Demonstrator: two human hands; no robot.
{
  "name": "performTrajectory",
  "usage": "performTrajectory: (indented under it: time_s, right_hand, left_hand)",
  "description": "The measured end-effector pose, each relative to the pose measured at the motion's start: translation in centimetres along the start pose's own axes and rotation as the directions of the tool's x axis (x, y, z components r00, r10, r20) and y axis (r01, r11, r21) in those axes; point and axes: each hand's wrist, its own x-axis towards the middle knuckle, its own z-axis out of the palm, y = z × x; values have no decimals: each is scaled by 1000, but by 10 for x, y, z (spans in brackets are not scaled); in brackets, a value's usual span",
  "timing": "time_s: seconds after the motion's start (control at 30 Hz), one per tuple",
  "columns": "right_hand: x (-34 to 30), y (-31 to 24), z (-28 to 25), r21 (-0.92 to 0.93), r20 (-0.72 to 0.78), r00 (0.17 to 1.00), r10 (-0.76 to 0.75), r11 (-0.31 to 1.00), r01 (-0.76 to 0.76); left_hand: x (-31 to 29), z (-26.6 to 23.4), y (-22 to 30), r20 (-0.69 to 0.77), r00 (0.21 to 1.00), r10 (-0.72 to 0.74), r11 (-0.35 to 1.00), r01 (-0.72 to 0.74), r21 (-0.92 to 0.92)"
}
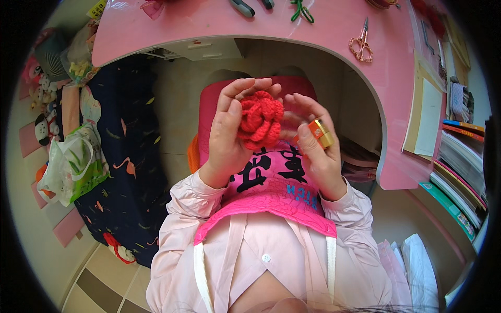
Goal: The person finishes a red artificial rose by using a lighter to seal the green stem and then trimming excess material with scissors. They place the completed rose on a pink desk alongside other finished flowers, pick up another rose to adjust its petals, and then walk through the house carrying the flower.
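A red crocheted rose (261, 119) with layered, curled petals rests in my left hand (225, 136). My thumb lies against its near left side, and my fingers curve around behind it. My right hand (319, 159) is just to the right of the flower and holds a small red-and-gold object (324, 134) between thumb and fingers. Its exact kind is not clear. The fingers of that hand are slightly blurred and partly hidden behind the object. Both hands are above the bright pink apron (276, 195) on my lap.
A pink table (396, 104) curves around in front and to the right. On it are ornate scissors (361, 46), dark-handled pliers (243, 7) and a green wire-like piece (301, 11). Books (459, 167) stand at right. A plastic bag (73, 164) sits on dark flamingo-patterned fabric (125, 193) at left.
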Motion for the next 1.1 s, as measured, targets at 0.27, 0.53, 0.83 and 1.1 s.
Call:
performTrajectory:
  time_s: [0.27,0.53,0.83,1.1]
  right_hand:
    - [0,8,3,-68,110,989,-98,992,106]
    - [2,11,-4,-215,212,957,-200,945,246]
    - [2,-2,-12,-166,168,985,-37,984,65]
    - [7,-7,-6,-237,129,985,-112,961,140]
  left_hand:
    - [-4,-5,4,208,965,157,906,-225,359]
    - [-7,-14,14,240,970,-42,889,-73,451]
    - [4,-18,29,382,916,-122,930,-29,367]
    - [-5,-12,18,250,940,-233,931,142,336]
